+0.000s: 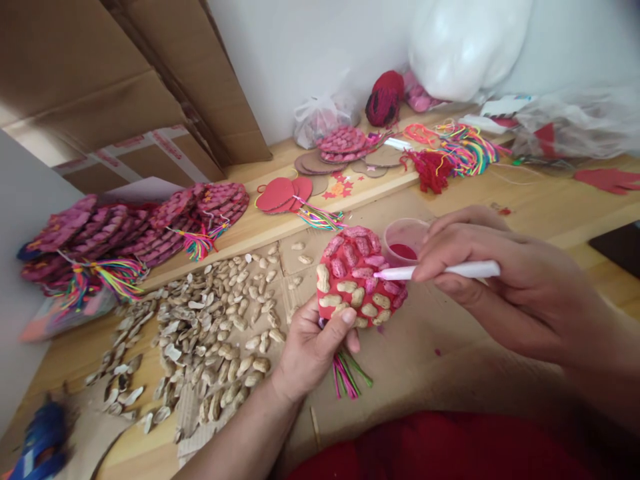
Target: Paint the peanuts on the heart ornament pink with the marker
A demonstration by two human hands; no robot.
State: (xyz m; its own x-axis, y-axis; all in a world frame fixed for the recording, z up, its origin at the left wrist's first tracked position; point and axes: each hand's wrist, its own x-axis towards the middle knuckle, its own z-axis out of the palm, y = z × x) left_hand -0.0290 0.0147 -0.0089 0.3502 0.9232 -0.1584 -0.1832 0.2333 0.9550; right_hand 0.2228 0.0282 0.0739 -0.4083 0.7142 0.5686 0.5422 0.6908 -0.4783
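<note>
Hands occupy the near field above a sheet of brown cardboard (425, 347) laid on the tabletop (565, 200). Left hand (313, 347) is clamped on the lower edge of a round red disc (360, 277), thumb on the front face, fingers behind; a multicoloured tassel (347, 373) hangs from the disc below the grip. Right hand (500, 287) is closed around a white brush (440, 271), held nearly level, its tip touching the disc face near the centre.

Peanut shells are fixed over the disc. Those in the upper part are coloured pink-red; those along the lower and left edge are bare tan. Judged from this, the step in hand is colouring the shells, roughly half complete.

Just behind the disc stands a small clear cup (405, 241) containing red paint. The next move likely calls for reloading the brush at the cup, then working the tip onto the bare shells while the left hand holds the disc steady or turns it.

Left of the disc, loose peanut shells (215, 333) are spread over the cardboard. Farther back lie stacks of finished pink discs (135, 227), plain red circles (283, 193), bundles of coloured thread (460, 153) and a ball of red yarn (385, 99) near the wall.
</note>
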